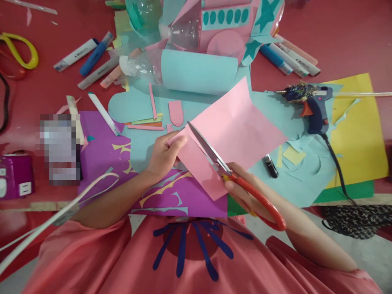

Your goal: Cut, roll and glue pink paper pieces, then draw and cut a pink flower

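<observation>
My left hand (167, 153) pinches a pink sheet of paper (235, 126) at its left side, thumb on top. Red-handled scissors (211, 151) are in my right hand (245, 183), fingers wrapped about the handles. Their blades point up and left, with the pink sheet between them. A long cut splits a strip off the sheet's lower side, and its far end by my left thumb still looks joined. Just beyond my left hand lies a small pink rounded piece (175, 113). Thin pink strips (145, 128) lie next to it on light blue paper (141, 151).
A plastic bottle wrapped in light blue paper (199, 71) lies ahead, with a pink-covered bottle (186, 32) behind it. At right a hot glue gun (317, 106) rests near yellow paper (364, 134), its cord trailing down. Markers (96, 53) lie left; yellow-handled scissors (29, 55) at far left.
</observation>
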The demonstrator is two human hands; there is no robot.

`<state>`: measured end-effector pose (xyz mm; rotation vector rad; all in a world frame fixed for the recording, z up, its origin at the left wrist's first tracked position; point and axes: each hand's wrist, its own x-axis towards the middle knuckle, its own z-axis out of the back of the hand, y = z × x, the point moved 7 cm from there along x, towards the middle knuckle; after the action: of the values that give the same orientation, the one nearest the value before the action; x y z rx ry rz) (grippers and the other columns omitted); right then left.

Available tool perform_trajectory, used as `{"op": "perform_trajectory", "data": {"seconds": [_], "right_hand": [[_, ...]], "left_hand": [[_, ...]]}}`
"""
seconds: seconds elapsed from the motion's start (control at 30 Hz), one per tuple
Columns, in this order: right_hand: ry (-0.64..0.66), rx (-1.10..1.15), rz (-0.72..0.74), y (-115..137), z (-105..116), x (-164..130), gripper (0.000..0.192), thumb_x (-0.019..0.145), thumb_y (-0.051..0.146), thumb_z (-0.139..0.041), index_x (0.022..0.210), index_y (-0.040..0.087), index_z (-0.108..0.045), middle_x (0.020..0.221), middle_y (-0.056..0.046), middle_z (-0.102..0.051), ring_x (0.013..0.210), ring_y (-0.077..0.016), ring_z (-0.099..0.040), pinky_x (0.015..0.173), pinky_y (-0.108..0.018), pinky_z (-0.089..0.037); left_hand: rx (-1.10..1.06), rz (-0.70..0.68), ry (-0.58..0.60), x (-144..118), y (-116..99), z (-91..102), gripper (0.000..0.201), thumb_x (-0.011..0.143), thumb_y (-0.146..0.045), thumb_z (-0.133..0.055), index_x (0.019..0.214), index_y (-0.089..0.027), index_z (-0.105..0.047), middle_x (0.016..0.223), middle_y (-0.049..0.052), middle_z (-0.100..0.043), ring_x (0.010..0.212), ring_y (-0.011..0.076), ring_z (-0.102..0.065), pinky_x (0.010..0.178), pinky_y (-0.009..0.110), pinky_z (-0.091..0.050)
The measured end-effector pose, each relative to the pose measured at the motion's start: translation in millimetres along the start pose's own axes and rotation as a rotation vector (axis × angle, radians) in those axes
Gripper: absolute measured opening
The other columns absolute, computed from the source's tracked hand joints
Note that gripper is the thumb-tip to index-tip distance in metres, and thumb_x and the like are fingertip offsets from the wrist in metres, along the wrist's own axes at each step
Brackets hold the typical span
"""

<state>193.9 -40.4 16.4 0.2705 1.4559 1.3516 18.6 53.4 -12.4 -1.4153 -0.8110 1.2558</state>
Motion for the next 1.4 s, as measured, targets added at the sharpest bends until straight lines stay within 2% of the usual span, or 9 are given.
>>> {"op": "perform_trajectory", "data": {"seconds": [0.2, 0.37, 0.57, 0.8, 0.9, 1.0, 1.07, 1.23, 1.4], "right_hand": [[-0.34, -0.447, -0.008, 4, 35, -7, 0.037, 0.098, 0.055, -0.036, 0.107, 0.02, -0.049, 0.06, 0.001, -0.055, 0.045, -0.0162, -0.049, 0.046, -0.027, -0.036], [-0.471, -0.719, 0.012, -2, 33, 0, 0.038, 0.096, 0.048, -0.04, 0.106, 0.015, -0.056, 0.065, -0.007, -0.065, 0.048, -0.0224, -0.059, 0.044, -0.028, -0.034], [-0.563, -0.792, 0.151, 10, 22, -11, 0.036, 0.099, 0.039, -0.043, 0.123, 0.015, -0.057, 0.097, -0.013, -0.074, 0.074, -0.0245, -0.071, 0.055, -0.031, -0.048], [-0.785, -0.754, -0.016, 1, 74, -37, 0.021, 0.095, 0.038, -0.052, 0.097, 0.022, -0.065, 0.084, -0.009, -0.072, 0.066, -0.0216, -0.065, 0.058, -0.033, -0.046], [-0.768, -0.748, -0.159, -24, 93, -32, 0.019, 0.086, 0.038, -0.062, 0.096, 0.022, -0.061, 0.088, -0.01, -0.07, 0.07, -0.0242, -0.062, 0.061, -0.035, -0.044], [-0.71, -0.666, -0.238, -41, 99, -26, 0.013, 0.083, 0.033, -0.063, 0.089, 0.022, -0.059, 0.084, -0.01, -0.068, 0.069, -0.0239, -0.06, 0.062, -0.035, -0.042], [-0.718, -0.593, -0.3, -47, 104, -29, 0.008, 0.081, 0.029, -0.062, 0.084, 0.023, -0.058, 0.077, -0.008, -0.066, 0.066, -0.0232, -0.058, 0.063, -0.036, -0.041], [-0.888, -0.639, -0.371, -44, 124, -49, 0.014, 0.08, 0.032, -0.066, 0.085, 0.023, -0.057, 0.077, -0.007, -0.062, 0.069, -0.0228, -0.056, 0.067, -0.037, -0.041], [-1.016, -0.624, -0.005, -19, 121, -45, 0.016, 0.088, 0.039, -0.058, 0.09, 0.023, -0.058, 0.077, -0.007, -0.06, 0.068, -0.0212, -0.053, 0.07, -0.037, -0.045]], "left_hand": [[0.175, -0.176, -0.057, -3, -11, 7.4, 0.039, 0.086, -0.037, -0.05, 0.054, -0.022, -0.032, 0.047, -0.005, -0.032, 0.042, 0.0085, -0.035, 0.041, 0.022, -0.034], [0.593, -0.582, 0.36, -18, -25, -30.5, 0.036, 0.097, -0.033, -0.035, 0.086, -0.02, -0.067, 0.097, 0.008, -0.075, 0.101, 0.0211, -0.067, 0.094, 0.038, -0.052], [0.838, -0.64, 0.468, -20, -7, -44.3, 0.046, 0.102, -0.033, -0.027, 0.123, -0.015, -0.064, 0.134, 0.012, -0.065, 0.132, 0.0228, -0.056, 0.114, 0.045, -0.042], [0.659, -0.508, 0.373, -15, -14, -31.4, 0.048, 0.101, -0.04, -0.026, 0.112, -0.016, -0.066, 0.123, 0.013, -0.07, 0.124, 0.022, -0.061, 0.111, 0.04, -0.045], [0.501, -0.367, 0.192, -6, -13, -12.0, 0.052, 0.1, -0.052, -0.027, 0.079, -0.02, -0.063, 0.086, 0.007, -0.072, 0.089, 0.0191, -0.069, 0.085, 0.033, -0.055], [0.311, -0.22, -0.091, 5, -4, 14.6, 0.058, 0.092, -0.069, -0.037, 0.057, -0.022, -0.04, 0.05, -0.002, -0.043, 0.05, 0.0129, -0.049, 0.05, 0.027, -0.045], [0.149, -0.172, -0.222, 11, 3, 26.3, 0.054, 0.089, -0.069, -0.042, 0.062, -0.022, -0.043, 0.055, -0.002, -0.044, 0.055, 0.0136, -0.053, 0.052, 0.027, -0.046], [-0.046, -0.104, -0.238, 25, 17, 29.9, 0.049, 0.087, -0.068, -0.044, 0.076, -0.02, -0.053, 0.068, 0.003, -0.056, 0.08, 0.0201, -0.066, 0.064, 0.032, -0.057], [-0.057, -0.097, -0.23, 25, 18, 28.7, 0.048, 0.086, -0.068, -0.048, 0.08, -0.021, -0.058, 0.072, 0.006, -0.063, 0.087, 0.0237, -0.069, 0.064, 0.033, -0.059]]}}
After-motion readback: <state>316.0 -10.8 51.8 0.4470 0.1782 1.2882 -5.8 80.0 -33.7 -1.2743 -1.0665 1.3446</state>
